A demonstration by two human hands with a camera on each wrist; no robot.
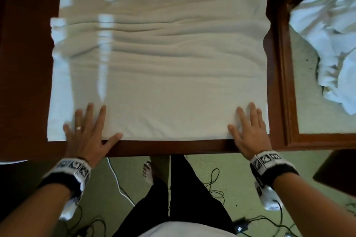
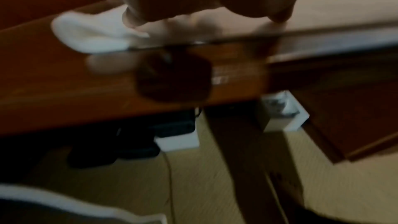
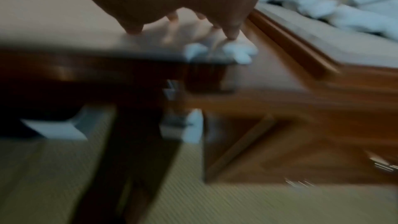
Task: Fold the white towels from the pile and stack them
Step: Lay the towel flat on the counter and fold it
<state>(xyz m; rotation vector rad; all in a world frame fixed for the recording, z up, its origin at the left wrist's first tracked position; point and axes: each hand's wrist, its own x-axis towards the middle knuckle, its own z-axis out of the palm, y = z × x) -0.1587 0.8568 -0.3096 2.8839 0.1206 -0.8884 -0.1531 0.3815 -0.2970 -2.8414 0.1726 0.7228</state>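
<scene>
Both hands pressed flat on a white towel spread over the table.

The towel [image 1: 163, 67] covers most of the dark wooden table [image 1: 173, 147], rippled across its middle and smooth along the near edge. The left hand [image 1: 87, 136] lies at about 7 o'clock on the cloth, fingers straight and spread, thumb along the hem; the right hand [image 1: 248, 131] lies at about 5 o'clock, likewise flat with fingers apart, gripping nothing. At 3 o'clock, beyond the table's edge, a wooden-framed tray [image 1: 285, 82] holds the pile of crumpled white towels [image 1: 335, 44]. Both wrist views are blurred.
</scene>
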